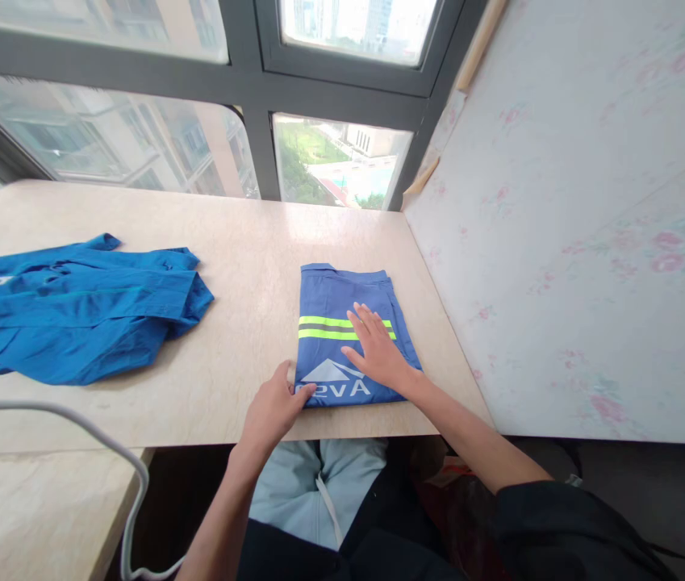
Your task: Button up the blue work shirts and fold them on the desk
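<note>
A folded blue garment (342, 303) with two yellow-green stripes and white lettering lies on the beige tabletop (245, 242), near its front right corner. My right hand (377, 347) rests flat on top of it, fingers stretched out and slightly apart. My left hand (274, 406) is at the garment's near left corner, its fingers pinched on the fabric edge. A second blue garment (76, 311) lies crumpled and unfolded on the left side of the table, well away from both hands.
A white cable (100, 440) runs across the lower left over a lower ledge. Large windows (197, 145) stand behind the table. A floral-patterned wall panel (590, 226) borders the table's right edge.
</note>
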A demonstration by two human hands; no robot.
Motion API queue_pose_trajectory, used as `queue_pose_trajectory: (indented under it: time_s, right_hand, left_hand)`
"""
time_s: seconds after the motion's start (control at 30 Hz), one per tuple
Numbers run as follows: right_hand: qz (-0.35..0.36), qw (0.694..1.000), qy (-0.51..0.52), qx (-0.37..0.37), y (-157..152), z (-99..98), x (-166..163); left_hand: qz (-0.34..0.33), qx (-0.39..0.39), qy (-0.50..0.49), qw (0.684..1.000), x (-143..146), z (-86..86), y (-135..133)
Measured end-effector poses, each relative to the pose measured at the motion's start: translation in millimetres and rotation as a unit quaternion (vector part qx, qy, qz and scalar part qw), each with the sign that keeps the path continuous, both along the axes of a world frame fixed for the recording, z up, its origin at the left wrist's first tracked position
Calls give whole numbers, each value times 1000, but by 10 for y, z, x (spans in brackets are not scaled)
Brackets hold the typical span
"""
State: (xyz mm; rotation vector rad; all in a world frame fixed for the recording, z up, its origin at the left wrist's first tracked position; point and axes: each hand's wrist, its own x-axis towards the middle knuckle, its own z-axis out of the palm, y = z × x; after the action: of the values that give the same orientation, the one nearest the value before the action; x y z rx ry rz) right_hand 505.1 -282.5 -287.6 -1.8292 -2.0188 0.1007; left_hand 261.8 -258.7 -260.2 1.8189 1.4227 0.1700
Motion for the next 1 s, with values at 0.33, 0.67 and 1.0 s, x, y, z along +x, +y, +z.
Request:
queue_pose_trajectory:
  time_s: [0.33, 0.67, 1.0]
  right_hand:
    - [-10, 1000, 7, 2, -286, -147, 176]
    - [-57, 997, 37, 19, -607, -180, 640]
    - [-186, 976, 97, 58, -619, -222, 1185]
  left_hand:
    - [-3, -71, -68, 995, 40, 0, -231]
    - [-60, -75, -65, 993, 478, 12, -304]
    - [10, -232, -157, 960, 873, -28, -352]
